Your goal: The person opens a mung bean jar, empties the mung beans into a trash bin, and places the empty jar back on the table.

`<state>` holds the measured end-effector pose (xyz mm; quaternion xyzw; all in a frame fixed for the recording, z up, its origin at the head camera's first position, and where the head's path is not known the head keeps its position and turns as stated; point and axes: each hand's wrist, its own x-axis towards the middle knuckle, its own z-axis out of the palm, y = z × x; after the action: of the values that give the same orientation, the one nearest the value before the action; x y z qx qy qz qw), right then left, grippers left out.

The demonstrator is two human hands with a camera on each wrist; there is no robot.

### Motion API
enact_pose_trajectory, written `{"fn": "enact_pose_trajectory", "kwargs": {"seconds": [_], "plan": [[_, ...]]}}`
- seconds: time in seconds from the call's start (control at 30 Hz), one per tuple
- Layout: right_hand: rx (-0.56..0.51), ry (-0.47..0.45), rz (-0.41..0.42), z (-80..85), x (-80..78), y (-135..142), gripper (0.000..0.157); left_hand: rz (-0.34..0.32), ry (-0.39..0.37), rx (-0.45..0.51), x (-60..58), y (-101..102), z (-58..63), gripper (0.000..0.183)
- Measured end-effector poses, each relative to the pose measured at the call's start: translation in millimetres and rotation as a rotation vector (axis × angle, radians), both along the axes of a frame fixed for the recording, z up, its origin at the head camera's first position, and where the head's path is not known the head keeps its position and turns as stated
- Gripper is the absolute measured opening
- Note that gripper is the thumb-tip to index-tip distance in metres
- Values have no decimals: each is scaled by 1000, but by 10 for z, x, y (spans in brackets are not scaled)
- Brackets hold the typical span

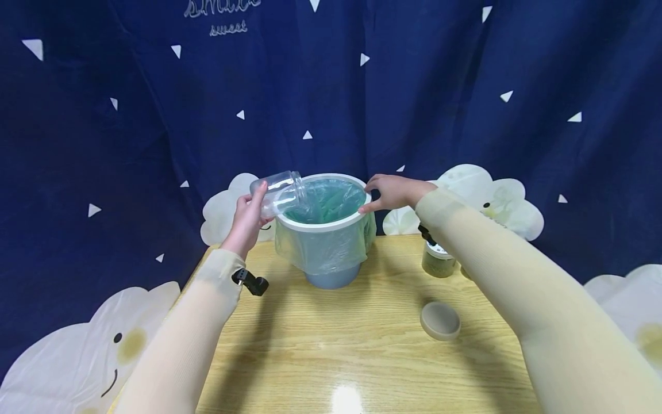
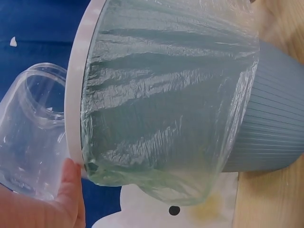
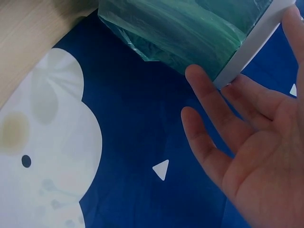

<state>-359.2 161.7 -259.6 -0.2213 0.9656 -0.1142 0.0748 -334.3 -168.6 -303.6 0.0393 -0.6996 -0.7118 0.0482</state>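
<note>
A blue-grey ribbed trash bin [image 2: 278, 109] with a white rim [image 1: 318, 227] stands at the table's far edge, lined with a thin green translucent bag [image 1: 327, 250] folded over the rim. My left hand [image 1: 249, 221] grips a clear plastic jar [image 1: 279, 192] tilted on its side, its uncovered mouth at the bin's left rim. I cannot tell whether anything is leaving the jar. On the opposite side, my right hand [image 1: 391, 191] holds the rim with thumb and index finger. Its other fingers [image 3: 202, 137] are loosely bent beside the bag.
A round beige lid [image 1: 440, 321] lies on the wooden table [image 1: 320, 345], right of centre. Near my right forearm stands a small jar [image 1: 438, 261] with dark greenish contents; another container beside it is mostly hidden. A dark blue curtain [image 1: 331, 86] with white triangles hangs behind.
</note>
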Motion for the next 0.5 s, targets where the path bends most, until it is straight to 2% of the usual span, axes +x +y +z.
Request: {"fn": "enact_pose_trajectory", "kwargs": {"seconds": [0.1,0.3,0.4,0.5], "plan": [[-2,5,3,1,4,4,77,-24,-3,33,7,-21,8,77],[-6,15,11,-4,4,14,77,-28,-10,50,31,-67,16,74],[-3,20,17,-21,-14,18,76,-84,-10,106,35,-107,-7,70],[-1,21,18,-33,-25,18,75,-147,-14,181,49,-147,-23,56]]}}
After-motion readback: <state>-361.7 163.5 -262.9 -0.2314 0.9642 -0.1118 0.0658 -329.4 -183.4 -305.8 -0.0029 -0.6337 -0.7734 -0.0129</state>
